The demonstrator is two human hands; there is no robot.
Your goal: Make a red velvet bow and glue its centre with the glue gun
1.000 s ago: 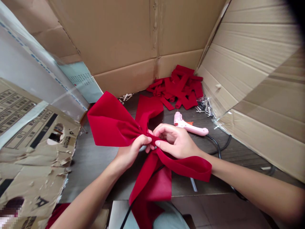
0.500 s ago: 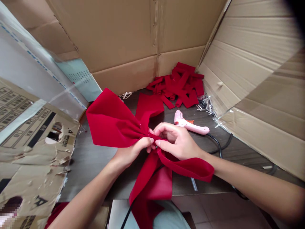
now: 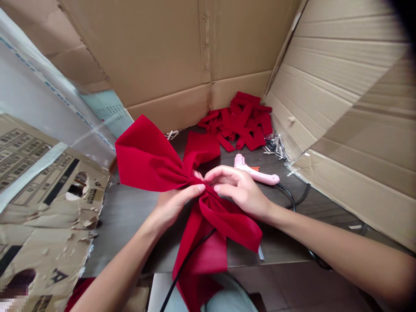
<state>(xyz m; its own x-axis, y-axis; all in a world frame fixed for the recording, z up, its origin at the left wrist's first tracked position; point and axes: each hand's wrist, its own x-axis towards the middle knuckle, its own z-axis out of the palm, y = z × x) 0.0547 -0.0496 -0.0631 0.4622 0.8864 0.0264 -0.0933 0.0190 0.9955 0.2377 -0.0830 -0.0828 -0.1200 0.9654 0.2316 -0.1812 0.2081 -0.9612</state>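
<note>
A large red fabric bow (image 3: 147, 160) is held over the tabletop, gathered tightly at its middle. My left hand (image 3: 177, 201) pinches the gathered centre, thumb on top, the other fingers mostly hidden behind the cloth. On the right side, my right hand (image 3: 242, 190) is closed on the same centre, thumb and forefinger nearly together at the knot. One wide loop spreads to the upper left and a smaller loop droops at lower right. Tails of the bow hang past the table's front edge. Beyond my right hand lies a pink glue gun (image 3: 256, 172).
A heap of red fabric strips (image 3: 242, 121) lies at the back, beside a plastic bag of small sticks (image 3: 276, 145). Cardboard walls (image 3: 156, 56) enclose the table's back and right. Torn cardboard (image 3: 48, 208) stands at left. A black cable (image 3: 191, 255) crosses the hanging tails.
The lower-right loop has shifted left and down, off my right wrist, and looks fuller. Both hands stay at the gathered centre. The camera view has shifted slightly.
</note>
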